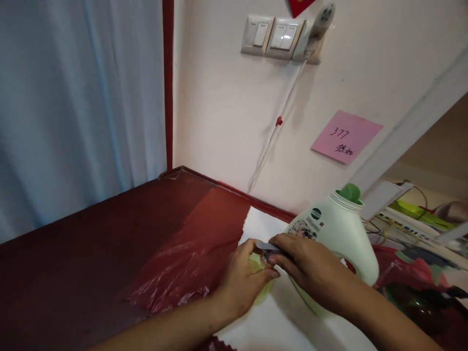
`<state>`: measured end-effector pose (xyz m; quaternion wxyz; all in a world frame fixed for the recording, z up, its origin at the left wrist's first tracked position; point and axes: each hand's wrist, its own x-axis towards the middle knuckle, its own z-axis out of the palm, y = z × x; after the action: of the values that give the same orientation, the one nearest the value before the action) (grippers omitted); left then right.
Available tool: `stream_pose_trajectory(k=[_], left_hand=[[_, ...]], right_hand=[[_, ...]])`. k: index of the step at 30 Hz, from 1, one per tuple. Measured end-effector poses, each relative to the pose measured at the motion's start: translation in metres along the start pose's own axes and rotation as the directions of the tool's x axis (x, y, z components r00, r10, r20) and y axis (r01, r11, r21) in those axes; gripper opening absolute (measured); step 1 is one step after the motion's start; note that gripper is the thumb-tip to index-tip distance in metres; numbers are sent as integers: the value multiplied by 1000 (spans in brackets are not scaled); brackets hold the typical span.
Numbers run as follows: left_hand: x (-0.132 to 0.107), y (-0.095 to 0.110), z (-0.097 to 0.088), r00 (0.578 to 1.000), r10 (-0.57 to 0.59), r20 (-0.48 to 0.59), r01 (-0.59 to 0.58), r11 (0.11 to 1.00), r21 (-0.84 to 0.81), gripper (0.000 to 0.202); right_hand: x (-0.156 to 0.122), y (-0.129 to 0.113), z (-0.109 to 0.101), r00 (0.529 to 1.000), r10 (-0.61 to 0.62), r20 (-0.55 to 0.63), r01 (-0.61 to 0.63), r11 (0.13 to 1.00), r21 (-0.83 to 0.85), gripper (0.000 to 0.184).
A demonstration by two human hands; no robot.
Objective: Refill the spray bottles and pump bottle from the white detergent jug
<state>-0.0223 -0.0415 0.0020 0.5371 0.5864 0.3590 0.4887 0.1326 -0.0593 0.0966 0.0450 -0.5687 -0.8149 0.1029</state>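
Observation:
My left hand [245,280] is closed round a small, pale yellow-green, see-through container [263,294] above white paper. In my right hand [306,261] is a small tool with a flat grey blade [267,246] and a dark part under the fingers; its exact kind is unclear. The blade lies across the container's top, its tip by my left fingers. My fingers hide most of the container and the tool's handle. Right behind my right hand stands a large pale green jug [347,236] with a handle and a green piece in its uncapped mouth.
White paper [263,222] and red plastic film [183,263] cover part of the dark red table [73,273]. A dark bottle [413,304] lies at right. Behind are a wall with switches [280,36], a white cord [268,146] and a pink note [345,136].

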Motion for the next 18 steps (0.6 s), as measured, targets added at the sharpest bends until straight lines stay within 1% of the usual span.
stream_pose_trajectory(k=[5, 8, 11, 14, 16, 18], left_hand=[[1, 0, 1, 999, -28, -18, 28, 1000, -5, 35], [4, -1, 3, 998, -26, -62, 30, 998, 64, 34], [5, -3, 2, 998, 4, -70, 5, 993, 121, 31], [4, -6, -2, 998, 48, -34, -39, 974, 224, 26], [5, -6, -6, 997, 76, 20, -79, 950, 301, 22], [9, -5, -13, 990, 74, 116, -103, 957, 269, 20]], right_hand=[[1, 1, 3, 1000, -16, -16, 16, 1000, -7, 10], [1, 1, 3, 1000, -5, -21, 5, 1000, -6, 13], [0, 2, 3, 1000, -14, -23, 14, 1000, 14, 11], [1, 3, 3, 999, -34, -23, 35, 999, 36, 11], [2, 3, 3, 999, -46, -28, 47, 998, 37, 10], [2, 3, 4, 998, -48, -34, 49, 998, 30, 10]])
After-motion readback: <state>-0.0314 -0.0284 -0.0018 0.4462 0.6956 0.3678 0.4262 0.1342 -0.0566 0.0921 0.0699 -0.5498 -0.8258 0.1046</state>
